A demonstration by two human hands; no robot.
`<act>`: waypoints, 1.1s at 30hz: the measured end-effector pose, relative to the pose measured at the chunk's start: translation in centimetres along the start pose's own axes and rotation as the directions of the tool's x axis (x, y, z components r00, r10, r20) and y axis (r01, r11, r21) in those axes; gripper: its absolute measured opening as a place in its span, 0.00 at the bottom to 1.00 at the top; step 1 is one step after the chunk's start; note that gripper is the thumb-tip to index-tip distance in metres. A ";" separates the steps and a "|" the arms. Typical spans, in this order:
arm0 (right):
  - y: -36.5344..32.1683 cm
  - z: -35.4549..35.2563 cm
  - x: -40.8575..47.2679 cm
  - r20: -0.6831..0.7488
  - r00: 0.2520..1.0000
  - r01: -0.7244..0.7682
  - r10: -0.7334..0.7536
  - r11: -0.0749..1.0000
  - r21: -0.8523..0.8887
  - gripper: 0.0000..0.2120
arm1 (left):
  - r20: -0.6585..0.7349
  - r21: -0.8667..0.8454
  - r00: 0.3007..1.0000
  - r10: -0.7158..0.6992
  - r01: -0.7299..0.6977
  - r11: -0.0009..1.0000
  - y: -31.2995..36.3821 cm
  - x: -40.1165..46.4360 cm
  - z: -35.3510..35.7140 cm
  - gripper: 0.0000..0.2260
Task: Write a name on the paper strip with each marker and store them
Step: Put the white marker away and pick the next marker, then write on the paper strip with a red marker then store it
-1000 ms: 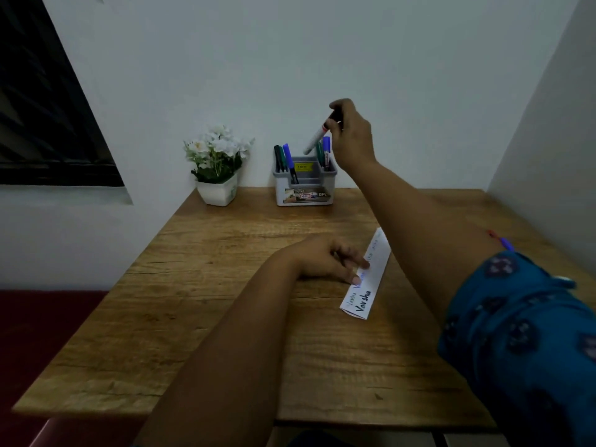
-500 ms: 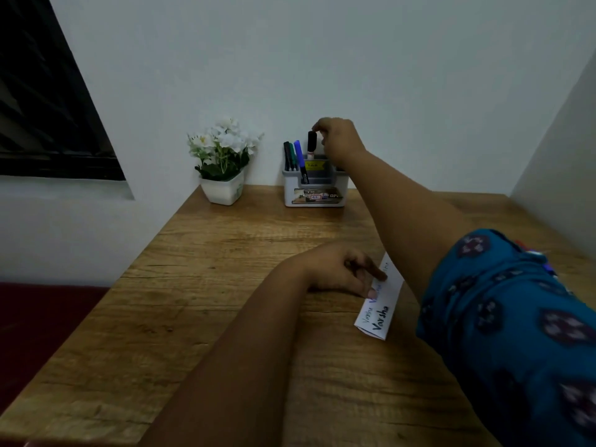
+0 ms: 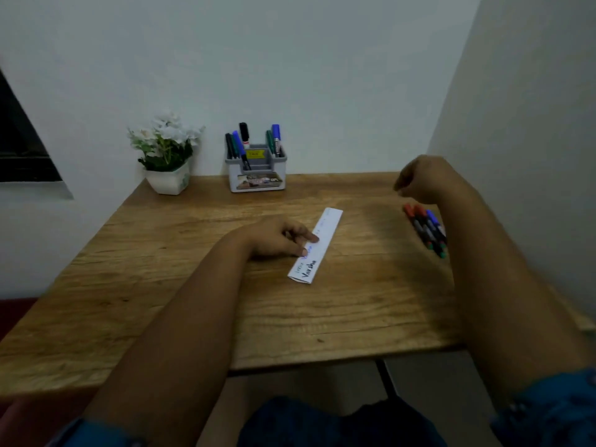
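Observation:
A white paper strip (image 3: 324, 233) with handwritten names lies slanted on the wooden desk (image 3: 193, 285). My left hand (image 3: 283, 237) presses its left edge with straight fingertips. My right hand (image 3: 422, 179) hovers empty, fingers loosely curled, just above a row of several loose markers (image 3: 425, 229) at the desk's right side. A grey marker holder (image 3: 256, 174) against the back wall holds several markers, among them a black-capped one (image 3: 244, 133) standing tallest.
A white pot of white flowers (image 3: 166, 153) stands at the back left of the desk. White walls close in behind and on the right. The desk's front edge runs just before my lap.
My right hand put the black-capped marker into the holder, let it go and swung back right over the loose markers. My left hand stayed on the strip.

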State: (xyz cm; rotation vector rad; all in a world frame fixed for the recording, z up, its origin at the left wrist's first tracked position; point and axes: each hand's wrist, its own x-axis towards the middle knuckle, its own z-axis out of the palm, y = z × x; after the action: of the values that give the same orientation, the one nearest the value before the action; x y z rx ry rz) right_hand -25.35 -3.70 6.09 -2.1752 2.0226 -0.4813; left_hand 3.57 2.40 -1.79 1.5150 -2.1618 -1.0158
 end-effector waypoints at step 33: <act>-3.3 6.6 -5.4 0.150 0.948 -0.056 -0.280 0.317 0.947 0.13 | -0.330 0.262 0.917 0.226 -0.141 0.955 2.2 0.9 5.5 0.11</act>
State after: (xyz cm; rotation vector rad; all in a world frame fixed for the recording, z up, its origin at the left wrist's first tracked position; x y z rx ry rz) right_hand -20.42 1.15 0.09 -1.4334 0.9032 -0.9835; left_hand -1.65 3.99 -4.20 1.4235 -2.1588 -0.3949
